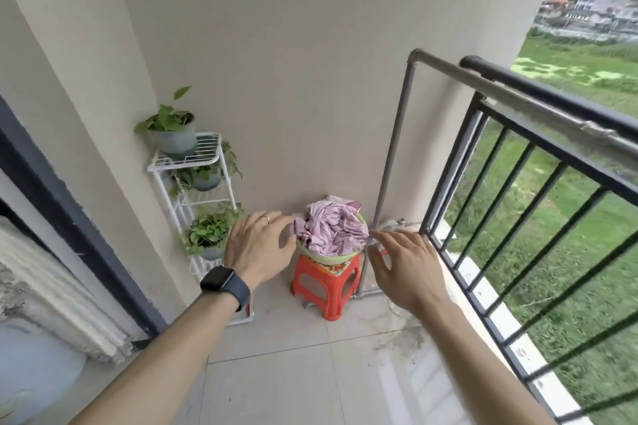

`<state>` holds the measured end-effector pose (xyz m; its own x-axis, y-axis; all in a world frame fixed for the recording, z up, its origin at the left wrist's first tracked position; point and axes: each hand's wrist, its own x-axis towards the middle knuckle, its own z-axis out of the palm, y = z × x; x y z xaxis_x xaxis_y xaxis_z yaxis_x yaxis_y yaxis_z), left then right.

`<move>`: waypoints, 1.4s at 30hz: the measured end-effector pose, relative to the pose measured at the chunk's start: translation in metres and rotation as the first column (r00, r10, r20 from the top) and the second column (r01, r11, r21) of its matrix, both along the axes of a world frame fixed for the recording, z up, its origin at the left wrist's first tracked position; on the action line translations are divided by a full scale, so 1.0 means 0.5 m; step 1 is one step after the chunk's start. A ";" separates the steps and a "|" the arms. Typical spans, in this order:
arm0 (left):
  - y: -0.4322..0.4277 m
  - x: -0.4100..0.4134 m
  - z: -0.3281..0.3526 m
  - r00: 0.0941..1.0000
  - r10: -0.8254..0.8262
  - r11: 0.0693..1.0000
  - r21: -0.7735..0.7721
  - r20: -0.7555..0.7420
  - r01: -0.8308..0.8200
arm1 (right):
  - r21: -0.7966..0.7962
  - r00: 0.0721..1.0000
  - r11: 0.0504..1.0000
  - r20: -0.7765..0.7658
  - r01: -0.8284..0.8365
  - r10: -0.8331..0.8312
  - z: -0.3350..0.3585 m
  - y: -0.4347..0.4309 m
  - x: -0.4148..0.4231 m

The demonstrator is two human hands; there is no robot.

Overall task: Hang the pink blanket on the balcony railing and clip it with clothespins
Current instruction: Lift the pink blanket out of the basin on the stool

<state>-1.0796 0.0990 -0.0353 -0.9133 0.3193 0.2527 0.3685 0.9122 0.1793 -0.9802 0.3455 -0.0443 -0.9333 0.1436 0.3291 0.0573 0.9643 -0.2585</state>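
Note:
The pink blanket [330,230] lies crumpled in a green basin [312,253] on top of a red plastic stool [324,285] by the far wall. My left hand [257,247], with a ring and a dark watch on the wrist, is stretched out with fingers spread just left of the basin. My right hand [404,267] reaches from the right, fingers apart, its tips close to the blanket's right edge. Neither hand holds anything. The black balcony railing [538,93] runs along the right side. I see no clothespins.
A grey metal pipe frame [397,134] stands in front of the railing, its post just right of the stool. A white wire rack [193,179] with three potted plants stands at the left wall. A dark door frame [69,217] runs along the left. Tiled floor lies below.

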 end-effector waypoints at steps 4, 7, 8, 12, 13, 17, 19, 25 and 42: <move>0.025 -0.152 -0.034 0.999 -0.017 1.000 0.011 0.036 0.017 | -0.004 0.999 1.000 0.035 0.027 -0.027 -0.023 0.016 -0.137; 0.045 -0.257 -0.073 0.998 -0.033 0.999 0.037 0.061 0.031 | -0.043 0.997 0.998 0.063 0.040 -0.037 -0.051 0.034 -0.242; 0.051 -0.291 -0.089 0.997 -0.032 0.999 0.042 0.074 0.029 | -0.053 0.996 0.998 0.075 0.043 -0.039 -0.064 0.040 -0.279; 0.076 -0.439 -0.154 0.992 -0.024 0.998 0.057 0.128 0.017 | -0.075 0.987 0.996 0.157 0.044 -0.032 -0.120 0.071 -0.441; 0.084 -0.477 -0.169 0.989 -0.021 0.998 0.053 0.144 0.014 | -0.081 0.984 0.996 0.177 0.039 -0.024 -0.135 0.080 -0.482; 0.117 -0.613 -0.222 0.976 0.007 0.998 0.058 0.220 -0.020 | -0.111 0.971 0.993 0.240 0.028 -0.001 -0.179 0.105 -0.638; 0.133 -0.673 -0.243 0.967 0.010 0.998 0.055 0.256 -0.025 | -0.124 0.962 0.992 0.273 0.029 0.006 -0.198 0.113 -0.707; 0.172 -0.847 -0.318 0.935 -0.001 0.999 0.042 0.354 -0.015 | -0.171 0.927 0.981 0.374 0.088 -0.018 -0.280 0.125 -0.872; 0.327 -1.208 -0.758 0.625 -0.069 0.988 -0.035 0.778 0.152 | -0.180 0.623 0.906 0.775 0.382 -0.108 -0.663 0.232 -1.189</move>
